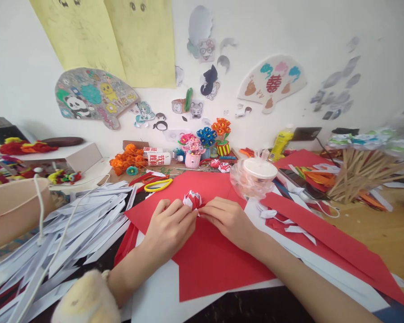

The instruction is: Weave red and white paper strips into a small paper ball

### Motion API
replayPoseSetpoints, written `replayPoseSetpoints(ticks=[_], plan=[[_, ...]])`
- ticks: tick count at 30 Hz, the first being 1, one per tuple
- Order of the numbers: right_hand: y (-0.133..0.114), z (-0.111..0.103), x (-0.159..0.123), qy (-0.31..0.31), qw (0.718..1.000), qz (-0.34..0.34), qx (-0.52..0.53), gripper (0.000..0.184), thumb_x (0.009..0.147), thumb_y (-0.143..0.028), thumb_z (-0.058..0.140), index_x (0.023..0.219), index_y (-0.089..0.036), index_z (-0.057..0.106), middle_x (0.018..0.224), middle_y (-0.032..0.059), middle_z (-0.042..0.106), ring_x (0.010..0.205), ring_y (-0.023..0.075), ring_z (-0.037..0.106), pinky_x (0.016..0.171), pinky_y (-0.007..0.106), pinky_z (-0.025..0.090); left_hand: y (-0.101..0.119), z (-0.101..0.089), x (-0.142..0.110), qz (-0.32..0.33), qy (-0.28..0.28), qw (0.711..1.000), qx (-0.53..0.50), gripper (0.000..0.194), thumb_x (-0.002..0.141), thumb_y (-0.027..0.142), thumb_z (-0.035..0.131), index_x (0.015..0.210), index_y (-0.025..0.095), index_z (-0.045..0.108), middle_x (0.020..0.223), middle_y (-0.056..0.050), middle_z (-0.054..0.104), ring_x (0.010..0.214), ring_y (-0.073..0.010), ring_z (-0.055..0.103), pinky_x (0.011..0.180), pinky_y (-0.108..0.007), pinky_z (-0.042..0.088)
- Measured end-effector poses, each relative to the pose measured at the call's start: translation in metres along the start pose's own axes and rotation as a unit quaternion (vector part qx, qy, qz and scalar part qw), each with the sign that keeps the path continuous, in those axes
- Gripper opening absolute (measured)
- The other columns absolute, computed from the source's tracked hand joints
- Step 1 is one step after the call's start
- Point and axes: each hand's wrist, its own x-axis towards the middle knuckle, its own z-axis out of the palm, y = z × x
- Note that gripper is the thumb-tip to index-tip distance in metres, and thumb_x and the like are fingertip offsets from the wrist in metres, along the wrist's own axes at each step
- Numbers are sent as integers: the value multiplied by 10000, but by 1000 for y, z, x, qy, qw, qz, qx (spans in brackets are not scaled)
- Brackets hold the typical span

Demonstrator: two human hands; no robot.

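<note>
A small red-and-white folded paper ball (192,199) with pointed white tips is held above red paper sheets (218,264). My left hand (170,226) is closed around its near left side, the fingers hiding part of it. From the right, my right hand (227,220) pinches at the ball's lower edge, where a white paper tip shows; the exact contact is partly hidden by the fingers. Beyond my left hand lie yellow-handled scissors (158,185). Two finished-looking red-and-white paper pieces (219,166) rest farther back.
White paper strips (84,224) are heaped at the left beside a beige bin (13,211). A lidded cup in plastic (260,169) stands right of centre. Paper flowers (207,137) line the wall. A plush toy (87,298) is by my left forearm. Brown sticks (357,175) lie right.
</note>
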Motion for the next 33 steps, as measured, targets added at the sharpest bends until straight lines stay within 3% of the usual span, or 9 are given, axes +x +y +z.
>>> replayPoseSetpoints(ticks=[12, 18, 21, 26, 29, 33], plan=[[3, 1, -1, 18, 998, -46, -32, 174, 970, -167, 488, 928, -135, 654, 810, 69, 675, 701, 164, 574, 631, 285, 468, -3, 1, -1, 1, -15, 1000, -20, 176, 943, 140, 492, 922, 174, 663, 761, -21, 679, 703, -166, 506, 639, -329, 287], [0, 5, 3, 28, 986, -81, -145, 169, 919, -118, 485, 825, -138, 624, 738, 58, 621, 671, 172, 534, 610, 297, 405, -7, 3, 0, 16, -18, 1000, -20, 194, 945, 119, 461, 884, 162, 640, 742, -24, 647, 693, -162, 508, 634, -324, 288], [1, 9, 7, 25, 970, -114, -211, 244, 907, -86, 436, 733, -149, 595, 670, 41, 569, 607, 166, 477, 557, 307, 347, -10, 3, 2, 48, -27, 998, 20, 215, 945, 100, 442, 833, 153, 617, 727, -25, 616, 682, -163, 498, 628, -325, 290], [9, 8, 14, -4, 930, -265, -256, 392, 952, -49, 372, 622, -154, 556, 596, 25, 506, 567, 152, 434, 530, 305, 305, -17, 5, 6, 145, -45, 987, 58, 313, 946, 38, 397, 709, 146, 572, 669, -32, 564, 657, -171, 459, 618, -334, 307], [13, 7, 17, -15, 926, -283, -250, 418, 969, -60, 341, 624, -150, 559, 625, 32, 517, 587, 151, 443, 551, 301, 325, -23, 8, 4, 182, -51, 980, 69, 335, 952, 26, 380, 706, 146, 573, 677, -33, 562, 673, -173, 461, 639, -334, 331], [16, 10, 17, -31, 934, -271, -231, 382, 970, -58, 339, 684, -138, 579, 652, 32, 512, 610, 151, 440, 578, 299, 332, -28, 11, -1, 171, -53, 980, 81, 352, 971, 50, 358, 697, 153, 554, 674, -22, 536, 643, -160, 448, 633, -330, 328]])
